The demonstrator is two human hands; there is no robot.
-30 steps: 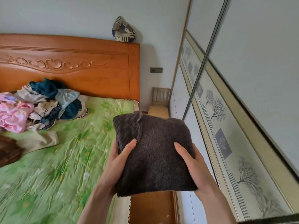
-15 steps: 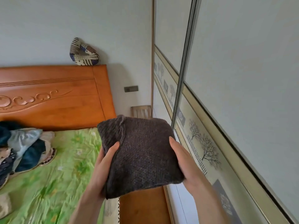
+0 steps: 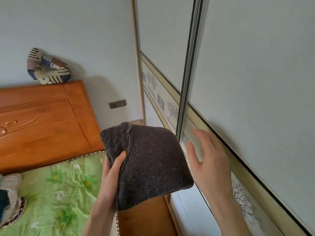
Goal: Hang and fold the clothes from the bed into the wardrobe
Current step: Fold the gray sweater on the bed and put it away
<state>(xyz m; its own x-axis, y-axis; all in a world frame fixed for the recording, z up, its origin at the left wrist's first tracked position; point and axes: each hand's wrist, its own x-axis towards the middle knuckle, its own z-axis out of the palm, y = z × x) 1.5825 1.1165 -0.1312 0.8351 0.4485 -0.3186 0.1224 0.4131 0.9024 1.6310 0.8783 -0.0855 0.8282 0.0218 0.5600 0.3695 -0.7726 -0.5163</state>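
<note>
Left hand (image 3: 111, 176) gripping folded dark-brown knitted sweater (image 3: 150, 166); right hand (image 3: 208, 160) open-fingered, beside white sliding wardrobe door (image 3: 255, 74).

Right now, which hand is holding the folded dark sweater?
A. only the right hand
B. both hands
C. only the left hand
C: only the left hand grips the folded dark sweater, thumb on top, while the right hand is open and reaching toward the wardrobe door.

A dark charcoal-brown ribbed knit folded sweater (image 3: 150, 166). Lime-green floral crumpled bedsheet (image 3: 58, 193). Glossy orange-brown carved wooden headboard (image 3: 44, 123). Navy, red and cream patchwork fabric ring (image 3: 48, 68). Pale grey sliding wardrobe doors (image 3: 252, 68) with a beige tree-printed band.
</note>
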